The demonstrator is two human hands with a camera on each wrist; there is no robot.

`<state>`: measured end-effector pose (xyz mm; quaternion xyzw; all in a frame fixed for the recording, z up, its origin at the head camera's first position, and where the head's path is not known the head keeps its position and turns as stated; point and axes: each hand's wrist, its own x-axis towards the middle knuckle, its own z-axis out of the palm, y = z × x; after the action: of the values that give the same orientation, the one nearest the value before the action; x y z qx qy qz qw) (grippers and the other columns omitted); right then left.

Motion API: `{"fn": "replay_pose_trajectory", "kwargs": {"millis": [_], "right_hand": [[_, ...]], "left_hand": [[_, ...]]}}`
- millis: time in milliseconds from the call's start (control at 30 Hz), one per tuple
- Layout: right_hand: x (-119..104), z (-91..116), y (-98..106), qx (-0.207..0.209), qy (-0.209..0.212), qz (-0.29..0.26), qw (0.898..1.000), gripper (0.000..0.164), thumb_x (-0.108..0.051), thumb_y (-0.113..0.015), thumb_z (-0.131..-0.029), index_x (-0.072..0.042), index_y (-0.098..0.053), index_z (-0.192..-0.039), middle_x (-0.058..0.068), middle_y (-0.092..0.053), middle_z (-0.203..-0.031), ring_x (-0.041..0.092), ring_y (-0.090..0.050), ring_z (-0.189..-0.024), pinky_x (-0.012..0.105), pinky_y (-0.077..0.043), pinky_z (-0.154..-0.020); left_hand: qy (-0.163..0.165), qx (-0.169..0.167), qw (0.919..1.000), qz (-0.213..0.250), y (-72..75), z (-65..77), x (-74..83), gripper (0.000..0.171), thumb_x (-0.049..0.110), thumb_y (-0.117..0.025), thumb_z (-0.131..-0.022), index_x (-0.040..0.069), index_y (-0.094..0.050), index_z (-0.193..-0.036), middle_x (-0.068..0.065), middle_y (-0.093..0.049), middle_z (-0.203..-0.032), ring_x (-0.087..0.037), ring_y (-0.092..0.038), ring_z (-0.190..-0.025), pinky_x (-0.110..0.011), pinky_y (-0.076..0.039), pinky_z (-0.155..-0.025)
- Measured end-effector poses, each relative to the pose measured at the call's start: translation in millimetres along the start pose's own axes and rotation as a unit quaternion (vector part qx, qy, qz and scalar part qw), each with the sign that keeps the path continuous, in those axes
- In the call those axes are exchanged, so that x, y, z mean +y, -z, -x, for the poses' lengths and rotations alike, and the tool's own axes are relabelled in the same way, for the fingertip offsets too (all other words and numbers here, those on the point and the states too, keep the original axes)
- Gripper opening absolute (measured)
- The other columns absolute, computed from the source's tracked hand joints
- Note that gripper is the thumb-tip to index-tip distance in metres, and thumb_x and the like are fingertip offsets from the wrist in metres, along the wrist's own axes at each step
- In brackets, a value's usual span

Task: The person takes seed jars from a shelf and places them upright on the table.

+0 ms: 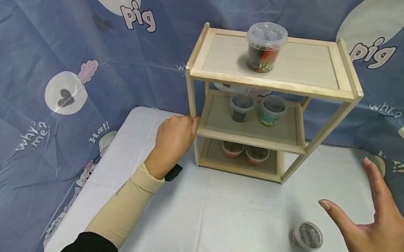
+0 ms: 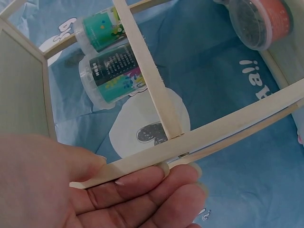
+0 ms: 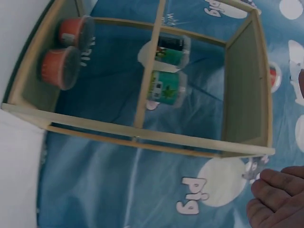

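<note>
A three-tier wooden shelf stands on the white-covered table. My left hand grips its left front post; in the left wrist view, thumb and fingers pinch the wooden bar. On the top tier sits a large lidded plastic tub with a red and dark label. Two green-labelled tubs share the middle tier, and two reddish tubs the bottom one. To the shelf's right, my right hand hovers with thumb and fingers spread, holding nothing. Left of it, a small lidded tub rests on the table.
A blue printed cloth hangs behind the shelf and along the table's left side. White cloth covers the table in front of the shelf. The shelf's right post stands between the tiers and my right hand.
</note>
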<state>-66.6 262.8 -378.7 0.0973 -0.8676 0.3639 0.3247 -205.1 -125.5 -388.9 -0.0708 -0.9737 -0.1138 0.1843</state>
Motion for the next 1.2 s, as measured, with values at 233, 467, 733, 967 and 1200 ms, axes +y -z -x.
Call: {"fn": "replay_pose_trajectory", "kwargs": {"millis": [233, 467, 733, 967, 1200], "right_hand": [[-29, -20, 1, 0.033, 0.043, -0.004, 0.999, 0.104, -0.078, -0.070, -0.082, -0.001, -0.053, -0.151, 0.017, -0.057, -0.150, 0.012, -0.046, -0.144, 0.020, -0.032, -0.115], [-43, -37, 0, 0.035, 0.073, -0.007, 0.997, 0.104, -0.077, -0.069, -0.084, 0.002, -0.052, -0.150, 0.018, -0.058, -0.148, 0.013, -0.049, -0.142, 0.021, -0.034, -0.115], [-48, -53, -1, 0.022, 0.090, -0.006, 0.996, 0.101, -0.076, -0.068, -0.086, 0.000, -0.052, -0.151, 0.015, -0.057, -0.149, 0.018, -0.049, -0.142, 0.022, -0.034, -0.115], [-53, -74, -6, 0.026, 0.108, -0.009, 0.994, 0.101, -0.076, -0.068, -0.086, -0.002, -0.052, -0.152, 0.011, -0.056, -0.151, 0.025, -0.051, -0.142, 0.025, -0.034, -0.116], [-60, -98, -15, 0.017, 0.130, -0.036, 0.991, 0.098, -0.072, -0.068, -0.088, -0.002, -0.048, -0.155, 0.010, -0.052, -0.155, 0.028, -0.048, -0.145, 0.035, -0.034, -0.119]], "left_hand": [[0.003, -0.006, 1.0000, -0.002, 0.4, -0.7, 0.1, 0.044, 0.027, -0.052, -0.111, 0.001, -0.073, -0.083, -0.020, -0.070, -0.070, -0.040, -0.070, -0.060, -0.052, -0.054, -0.052], [0.002, -0.008, 1.0000, -0.005, -0.1, -0.9, 0.7, 0.043, 0.027, -0.053, -0.111, 0.001, -0.073, -0.083, -0.020, -0.069, -0.069, -0.039, -0.070, -0.060, -0.051, -0.055, -0.052], [0.002, -0.007, 1.0000, -0.002, 1.9, -0.8, 0.3, 0.043, 0.027, -0.054, -0.111, 0.002, -0.073, -0.081, -0.018, -0.068, -0.066, -0.038, -0.069, -0.057, -0.051, -0.054, -0.050], [-0.002, -0.008, 1.0000, -0.005, 2.0, -0.6, -0.3, 0.043, 0.026, -0.055, -0.111, 0.003, -0.072, -0.079, -0.016, -0.066, -0.062, -0.035, -0.067, -0.054, -0.048, -0.053, -0.049], [0.000, -0.004, 1.0000, -0.007, 0.6, -0.5, -1.3, 0.042, 0.026, -0.055, -0.110, 0.002, -0.074, -0.082, -0.018, -0.068, -0.065, -0.037, -0.069, -0.057, -0.049, -0.054, -0.050]]}}
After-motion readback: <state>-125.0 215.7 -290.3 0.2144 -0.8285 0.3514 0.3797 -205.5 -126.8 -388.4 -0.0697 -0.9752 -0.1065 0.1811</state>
